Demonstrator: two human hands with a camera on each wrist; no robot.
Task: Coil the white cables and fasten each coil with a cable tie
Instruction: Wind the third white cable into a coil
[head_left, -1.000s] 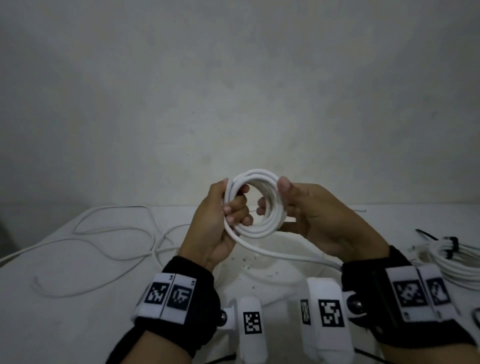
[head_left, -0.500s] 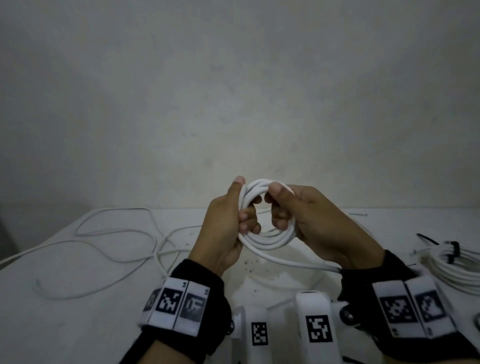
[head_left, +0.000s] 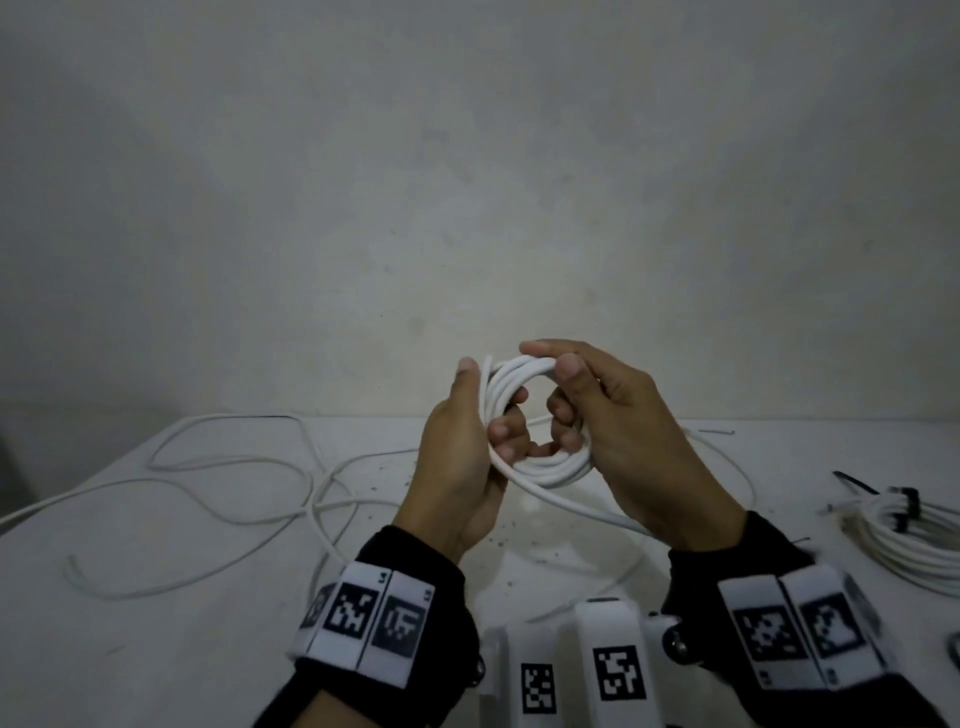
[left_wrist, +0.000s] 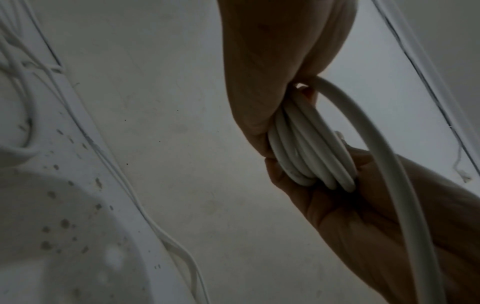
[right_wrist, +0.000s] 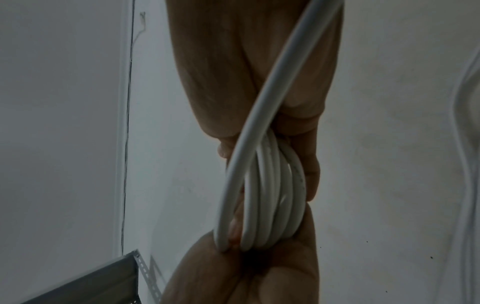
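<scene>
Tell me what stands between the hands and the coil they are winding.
Nothing visible: the left hand grips the coil's left side and the right hand holds its top and right side directly; the tail trails down under the right wrist.

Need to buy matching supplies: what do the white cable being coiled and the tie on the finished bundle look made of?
White round cable coil: smooth matte plastic jacket, likely PVC; bends into tight loops without kinking. Thin black cable tie on the finished white bundle: probably nylon, too small to confirm.

My head view is dim and grey, brightest on the wall (head_left: 519, 234) at centre and falling off into dark corners. Both wrist views are murkier, soft and noisy, with the hands backlit and straight edges bowed.
</scene>
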